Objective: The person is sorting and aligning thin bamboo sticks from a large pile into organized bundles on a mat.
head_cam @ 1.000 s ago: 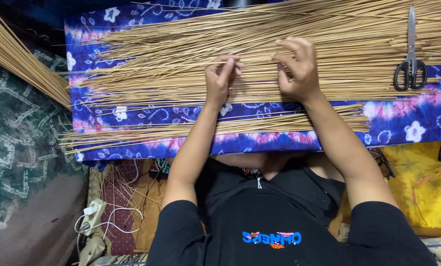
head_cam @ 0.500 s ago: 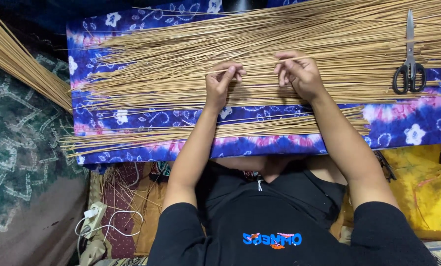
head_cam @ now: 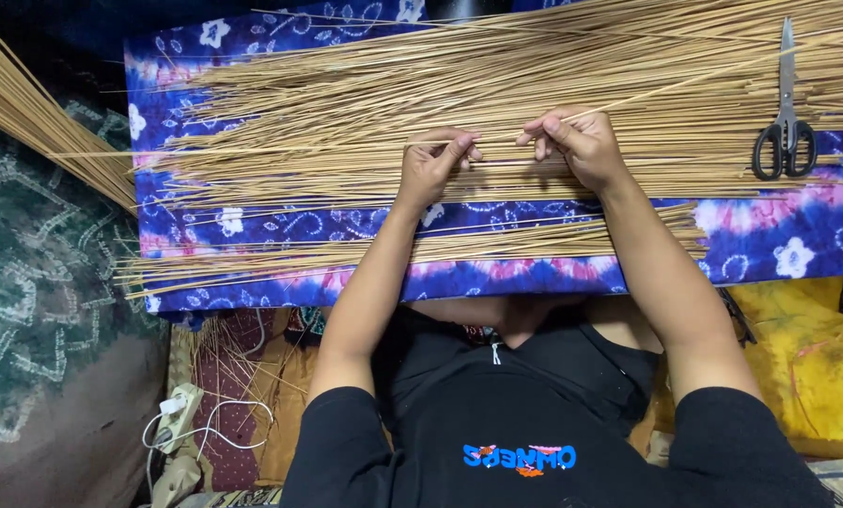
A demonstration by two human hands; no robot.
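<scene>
A blue and purple flower-print cloth (head_cam: 280, 226) covered the surface across the upper part of the view. Over most of it lay a wide spread of thin tan sticks (head_cam: 365, 103), running roughly side to side, with a narrower band of the same sticks (head_cam: 412, 249) lying nearer the person along the cloth's lower edge. Another sheaf of sticks (head_cam: 26, 113) slanted in from the upper left, off the cloth and above a dark green patterned fabric (head_cam: 36, 282). To the lower right lay a yellow cloth (head_cam: 807, 367).

The person's two forearms reached up from a black shirt to the middle of the spread. The left hand (head_cam: 431, 169) rested on the sticks, its thumb and fingertips pinched on a single stick (head_cam: 501, 143) lifted slightly clear of the pile. The right hand (head_cam: 581, 146), just beside it, had the same grip: fingers curled and pinched on that stick, which ran on up and to the right past the knuckles.

A pair of black-handled scissors (head_cam: 785, 122) lay closed on the sticks, well apart to the right, blades pointing away from the person. At the lower left, a white power strip (head_cam: 179, 414) with a plug and cable sat on the floor.
</scene>
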